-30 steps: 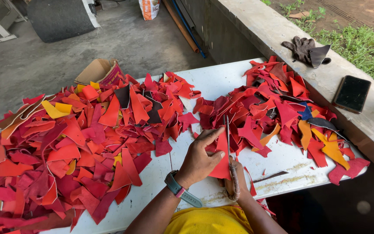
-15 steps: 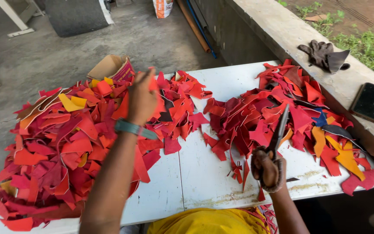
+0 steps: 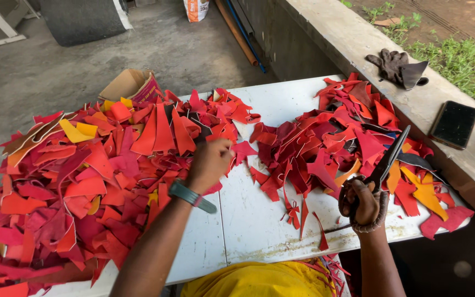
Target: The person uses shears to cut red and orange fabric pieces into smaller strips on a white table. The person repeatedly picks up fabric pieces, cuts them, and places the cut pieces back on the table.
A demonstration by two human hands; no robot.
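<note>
Red and orange leather scraps are lying in a big left pile, and the left hand is closing on a piece at its right edge. Nearby, the right hand is gripping black scissors, blades together, pointing over the right pile. A white table is bearing both; a phone and dark gloves are resting on the ledge.
</note>
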